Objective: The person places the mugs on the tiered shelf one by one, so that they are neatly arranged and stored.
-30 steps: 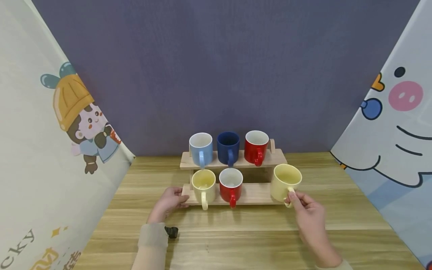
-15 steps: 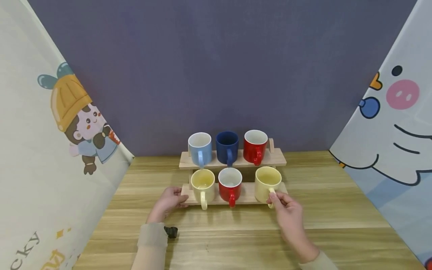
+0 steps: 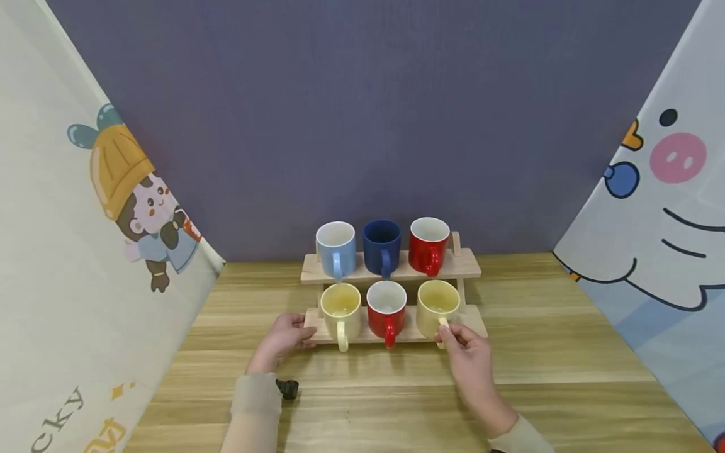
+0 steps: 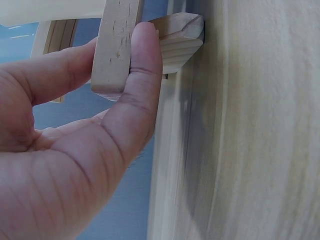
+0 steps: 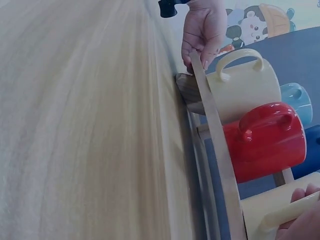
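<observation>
A two-tier wooden rack [image 3: 474, 322] stands on the table. My left hand [image 3: 285, 333] grips the left end of its lower shelf, fingers and thumb on either side of the board [image 4: 116, 55] in the left wrist view. With my right hand [image 3: 469, 358] I pinch the handle of a pale yellow mug [image 3: 438, 308] at the right of the lower shelf. Beside it stand a red mug [image 3: 387, 310] and another pale yellow mug [image 3: 341, 313]. The upper shelf bears a light blue mug [image 3: 337, 250], a dark blue mug [image 3: 382, 248] and a red mug [image 3: 428, 247]. All handles face me.
The rack stands toward the back of the wooden table [image 3: 374, 402], before a grey-blue backdrop [image 3: 362, 126]. Printed cloths hang at left [image 3: 68, 283] and right [image 3: 651, 264]. A black device [image 3: 289, 389] sits at my left wrist.
My right hand has moved the yellow mug leftward along the lower shelf, from its right end to closer beside the red mug. My left hand has stayed on the rack.
</observation>
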Demonstrator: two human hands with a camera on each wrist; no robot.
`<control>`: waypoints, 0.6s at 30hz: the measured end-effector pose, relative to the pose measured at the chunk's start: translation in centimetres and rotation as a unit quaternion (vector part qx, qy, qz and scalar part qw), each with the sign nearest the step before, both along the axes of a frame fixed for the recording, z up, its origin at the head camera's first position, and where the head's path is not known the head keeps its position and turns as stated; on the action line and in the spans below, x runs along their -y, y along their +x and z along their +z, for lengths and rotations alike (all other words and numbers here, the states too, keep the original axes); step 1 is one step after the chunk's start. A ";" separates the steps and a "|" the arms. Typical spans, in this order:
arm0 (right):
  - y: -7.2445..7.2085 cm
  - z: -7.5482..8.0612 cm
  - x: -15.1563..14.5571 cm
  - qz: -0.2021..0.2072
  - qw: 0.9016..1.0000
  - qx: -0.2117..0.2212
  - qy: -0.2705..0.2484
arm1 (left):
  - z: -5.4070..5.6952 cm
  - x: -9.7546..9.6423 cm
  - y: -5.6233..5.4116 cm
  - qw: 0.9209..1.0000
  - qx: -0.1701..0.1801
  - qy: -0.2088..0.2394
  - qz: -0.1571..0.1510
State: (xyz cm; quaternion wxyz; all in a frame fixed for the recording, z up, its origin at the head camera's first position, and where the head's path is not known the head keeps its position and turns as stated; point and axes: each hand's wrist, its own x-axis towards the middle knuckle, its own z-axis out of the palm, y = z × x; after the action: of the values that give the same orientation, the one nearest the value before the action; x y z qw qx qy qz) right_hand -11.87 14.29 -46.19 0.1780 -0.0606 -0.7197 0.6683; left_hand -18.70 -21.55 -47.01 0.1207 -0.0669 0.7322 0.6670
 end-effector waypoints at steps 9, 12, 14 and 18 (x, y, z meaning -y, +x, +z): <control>-0.2 -0.1 -0.1 0.017 1.000 0.012 0.011 | 0.2 -0.1 0.0 1.000 -0.002 -0.002 0.001; -0.3 0.0 -0.2 0.021 1.000 0.009 0.011 | 0.3 -0.1 0.1 1.000 -0.002 -0.006 -0.001; -0.2 0.2 -0.2 0.022 1.000 0.006 0.012 | 0.3 -0.1 0.1 1.000 -0.002 -0.008 -0.002; -0.1 0.4 -0.2 0.020 1.000 0.007 0.011 | 0.3 -0.1 0.0 1.000 -0.001 -0.005 -0.001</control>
State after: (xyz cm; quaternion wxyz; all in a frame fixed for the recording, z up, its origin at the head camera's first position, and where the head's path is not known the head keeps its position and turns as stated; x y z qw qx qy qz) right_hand -12.01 14.54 -45.74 0.1602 -0.0483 -0.7293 0.6634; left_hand -18.68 -21.47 -46.70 0.1201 -0.0659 0.7361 0.6629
